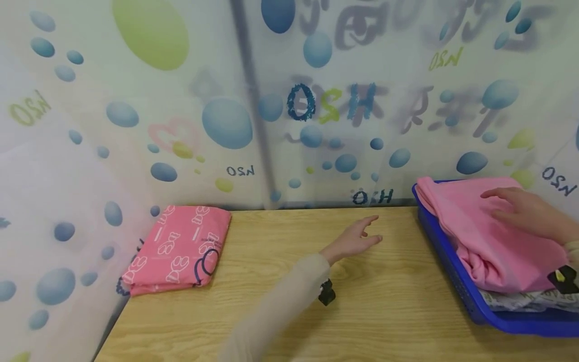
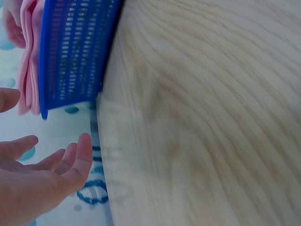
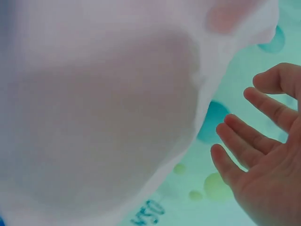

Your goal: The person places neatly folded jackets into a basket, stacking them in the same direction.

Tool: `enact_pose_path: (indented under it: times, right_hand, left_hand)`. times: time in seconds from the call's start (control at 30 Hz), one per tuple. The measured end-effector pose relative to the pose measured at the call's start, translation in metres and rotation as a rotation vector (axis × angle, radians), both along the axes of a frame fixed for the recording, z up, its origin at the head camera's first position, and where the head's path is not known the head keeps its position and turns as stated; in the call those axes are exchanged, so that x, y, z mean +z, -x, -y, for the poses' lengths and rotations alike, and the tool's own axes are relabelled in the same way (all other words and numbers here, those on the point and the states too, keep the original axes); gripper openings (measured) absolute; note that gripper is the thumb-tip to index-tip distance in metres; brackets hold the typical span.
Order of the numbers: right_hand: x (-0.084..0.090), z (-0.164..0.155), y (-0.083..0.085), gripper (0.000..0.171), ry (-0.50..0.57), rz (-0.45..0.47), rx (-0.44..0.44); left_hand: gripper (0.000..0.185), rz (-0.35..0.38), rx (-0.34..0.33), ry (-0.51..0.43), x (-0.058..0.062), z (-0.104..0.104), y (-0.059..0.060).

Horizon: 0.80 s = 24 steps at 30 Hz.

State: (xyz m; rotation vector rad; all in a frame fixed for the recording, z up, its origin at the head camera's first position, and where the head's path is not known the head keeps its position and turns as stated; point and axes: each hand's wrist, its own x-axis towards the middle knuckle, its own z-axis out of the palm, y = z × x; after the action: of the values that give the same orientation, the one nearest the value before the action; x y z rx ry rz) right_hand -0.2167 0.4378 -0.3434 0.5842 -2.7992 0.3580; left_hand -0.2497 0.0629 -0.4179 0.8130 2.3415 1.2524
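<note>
My right hand (image 1: pixel 511 208) hovers open over a pink garment (image 1: pixel 479 231) that lies on top of a pile in a blue basket (image 1: pixel 457 281) at the table's right. In the right wrist view the fingers (image 3: pixel 249 150) are spread, beside the blurred pink cloth (image 3: pixel 103 122). My left hand (image 1: pixel 362 236) reaches across the middle of the wooden table (image 1: pixel 280 311), fingers straight and empty. The left wrist view shows that hand (image 2: pixel 42 174) open near the basket's mesh wall (image 2: pixel 70 52).
A folded pink cloth with white patterns (image 1: pixel 181 249) lies at the table's back left corner. A translucent curtain with blue bubbles (image 1: pixel 289 110) closes off the back and left sides. White patterned fabric (image 1: pixel 529 300) lies under the pink garment in the basket.
</note>
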Motion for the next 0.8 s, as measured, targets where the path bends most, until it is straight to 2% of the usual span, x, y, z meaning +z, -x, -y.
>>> enact_pose_path:
  times: [0.13,0.27,0.43,0.6,0.7,0.8]
  right_hand:
    - [0.002,0.018,-0.002,0.028,0.045,0.036,0.048]
    - [0.004,0.031,-0.004,0.026,0.060,0.031,0.073]
    - [0.004,0.044,-0.005,0.028,0.056,-0.038,0.145]
    - [0.003,0.058,-0.003,0.031,0.059,-0.105,0.226]
    - [0.008,0.066,-0.002,0.032,0.072,-0.105,0.230]
    - [0.015,0.075,-0.003,0.032,0.083,-0.088,0.188]
  left_hand:
    - [0.059,0.017,0.020,0.003,-0.004,0.019,0.003]
    - [0.061,0.070,0.067,-0.017,-0.007,0.034,0.006]
    - [0.062,0.163,0.125,-0.087,-0.007,0.049,0.008]
    - [0.062,0.176,0.155,-0.101,-0.009,0.062,0.009]
    - [0.062,0.175,0.173,-0.095,-0.011,0.073,0.009]
    - [0.062,0.182,0.187,-0.083,-0.013,0.084,0.008]
